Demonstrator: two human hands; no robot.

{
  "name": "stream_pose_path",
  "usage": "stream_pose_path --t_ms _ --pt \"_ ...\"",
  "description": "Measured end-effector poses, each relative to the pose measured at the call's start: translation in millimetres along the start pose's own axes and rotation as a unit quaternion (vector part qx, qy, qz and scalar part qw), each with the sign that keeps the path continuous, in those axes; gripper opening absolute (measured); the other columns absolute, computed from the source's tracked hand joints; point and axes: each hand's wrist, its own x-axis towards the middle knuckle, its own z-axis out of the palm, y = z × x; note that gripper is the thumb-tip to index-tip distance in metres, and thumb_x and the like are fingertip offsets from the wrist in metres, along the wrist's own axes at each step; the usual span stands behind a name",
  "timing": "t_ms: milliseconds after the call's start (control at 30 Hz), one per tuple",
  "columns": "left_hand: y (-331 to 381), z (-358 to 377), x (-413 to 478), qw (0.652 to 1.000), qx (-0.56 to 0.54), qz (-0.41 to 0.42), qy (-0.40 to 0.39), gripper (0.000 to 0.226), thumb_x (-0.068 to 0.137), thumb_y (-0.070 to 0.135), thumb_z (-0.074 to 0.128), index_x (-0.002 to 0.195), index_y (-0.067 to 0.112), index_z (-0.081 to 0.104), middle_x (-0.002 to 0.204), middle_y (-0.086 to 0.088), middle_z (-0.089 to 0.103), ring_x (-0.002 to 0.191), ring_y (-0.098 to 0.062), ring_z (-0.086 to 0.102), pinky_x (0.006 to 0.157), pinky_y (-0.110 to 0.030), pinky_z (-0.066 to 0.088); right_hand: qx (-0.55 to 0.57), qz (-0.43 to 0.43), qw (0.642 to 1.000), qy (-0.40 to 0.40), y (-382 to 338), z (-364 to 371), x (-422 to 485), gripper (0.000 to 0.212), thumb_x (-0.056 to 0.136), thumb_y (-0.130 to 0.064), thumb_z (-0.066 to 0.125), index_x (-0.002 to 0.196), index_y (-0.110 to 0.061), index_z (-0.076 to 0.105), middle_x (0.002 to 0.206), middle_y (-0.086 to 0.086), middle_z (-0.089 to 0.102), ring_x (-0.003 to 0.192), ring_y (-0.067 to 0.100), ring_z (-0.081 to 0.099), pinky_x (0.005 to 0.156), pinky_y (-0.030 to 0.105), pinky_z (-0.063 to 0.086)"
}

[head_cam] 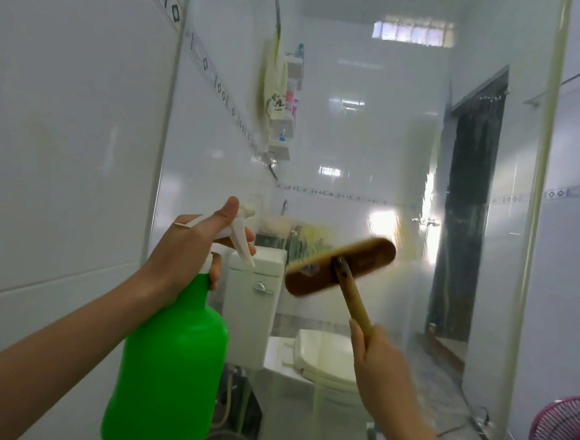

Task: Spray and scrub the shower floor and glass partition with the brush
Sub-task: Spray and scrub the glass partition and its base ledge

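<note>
My left hand [190, 247] grips the neck and white trigger head of a green spray bottle [168, 366], held upright at lower left with its nozzle toward the glass. My right hand [379, 367] holds the pale wooden handle of a scrub brush [340, 266]. The brown brush head lies tilted against the glass partition [373, 139], blurred by motion. The glass fills the middle of the view, with its edges at left and right. The shower floor is out of view.
Behind the glass stand a white toilet [320, 356] with its cistern [253, 303], a wall shelf with bottles [290, 92] and a dark doorway [467, 211]. A white tiled wall [64, 135] runs along the left. A pink fan [565, 438] sits at lower right.
</note>
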Motion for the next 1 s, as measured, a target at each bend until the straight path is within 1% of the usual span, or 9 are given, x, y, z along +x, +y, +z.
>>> stream_pose_path --t_ms 100,233,333,400,533,700,767,933,1000 --pt "2 -2 3 1.000 0.000 0.002 0.015 0.047 0.100 0.050 0.046 0.099 0.014 0.077 0.093 -0.006 0.080 0.034 -0.013 0.046 0.036 -0.021 0.043 -0.020 0.036 0.999 -0.004 11 7 -24 0.035 0.094 -0.052 0.027 0.088 -0.023 0.045 0.069 -0.005 0.058 0.059 0.009 0.059 0.063 0.029 0.055" --pt "1 -8 8 0.999 0.009 -0.007 0.034 0.046 0.101 0.052 0.046 0.104 0.017 0.076 0.097 -0.006 0.079 0.033 -0.012 0.047 0.036 -0.023 0.043 0.031 -0.061 0.998 0.015 -52 -1 41 0.039 0.096 -0.054 0.030 0.090 -0.019 0.047 0.071 -0.003 0.057 0.054 0.007 0.055 0.050 0.021 0.046" --pt "1 -12 10 0.999 0.022 -0.009 0.042 0.050 0.101 0.053 0.046 0.102 0.013 0.076 0.096 -0.006 0.080 0.034 -0.012 0.048 0.036 -0.024 0.044 0.029 -0.085 0.995 0.031 -67 -4 63 0.041 0.095 -0.056 0.030 0.092 -0.019 0.047 0.074 -0.004 0.058 0.056 0.008 0.057 0.049 0.019 0.044" --pt "2 -13 12 0.999 0.030 0.000 0.045 0.050 0.101 0.053 0.046 0.101 0.013 0.076 0.096 -0.005 0.080 0.034 -0.012 0.048 0.037 -0.024 0.044 0.029 -0.062 0.998 0.016 -37 5 33 0.040 0.092 -0.056 0.028 0.089 -0.021 0.046 0.070 -0.004 0.057 0.052 0.006 0.054 0.049 0.019 0.047" --pt "5 -16 14 0.998 0.039 0.021 0.053 0.052 0.101 0.054 0.047 0.098 0.012 0.077 0.093 -0.004 0.080 0.035 -0.012 0.049 0.038 -0.023 0.044 -0.004 0.020 1.000 -0.021 2 18 -23 0.030 0.095 -0.050 0.028 0.087 -0.026 0.043 0.073 -0.008 0.058 0.061 0.007 0.060 0.063 0.024 0.056" --pt "6 -22 18 0.997 0.042 0.009 0.064 0.053 0.101 0.054 0.048 0.099 0.010 0.076 0.091 -0.006 0.080 0.034 -0.013 0.048 0.037 -0.024 0.044 0.001 -0.089 0.996 0.020 -76 10 57 0.040 0.095 -0.056 0.029 0.094 -0.020 0.046 0.075 -0.003 0.058 0.058 0.009 0.059 0.052 0.020 0.048" --pt "4 -24 19 0.997 0.047 0.001 0.069 0.054 0.101 0.054 0.048 0.097 0.008 0.076 0.091 -0.007 0.080 0.033 -0.012 0.047 0.037 -0.024 0.043 0.011 -0.099 0.995 0.029 -78 11 64 0.043 0.094 -0.059 0.028 0.095 -0.020 0.046 0.074 -0.004 0.058 0.057 0.009 0.059 0.051 0.020 0.047" --pt "-1 -31 25 0.994 0.070 -0.002 0.080 0.054 0.100 0.056 0.050 0.090 0.010 0.077 0.086 -0.004 0.080 0.035 -0.014 0.049 0.040 -0.026 0.044 -0.039 -0.001 0.999 -0.025 -12 22 -18 0.032 0.095 -0.050 0.029 0.092 -0.023 0.046 0.071 -0.010 0.056 0.057 0.005 0.057 0.051 0.015 0.046" --pt "-2 -33 26 0.993 0.081 -0.002 0.086 0.055 0.100 0.057 0.050 0.090 0.010 0.077 0.086 -0.004 0.079 0.036 -0.015 0.050 0.041 -0.027 0.045 -0.020 -0.015 0.999 -0.026 -24 24 -8 0.033 0.096 -0.051 0.030 0.091 -0.022 0.046 0.071 -0.008 0.056 0.056 0.006 0.057 0.051 0.016 0.046"
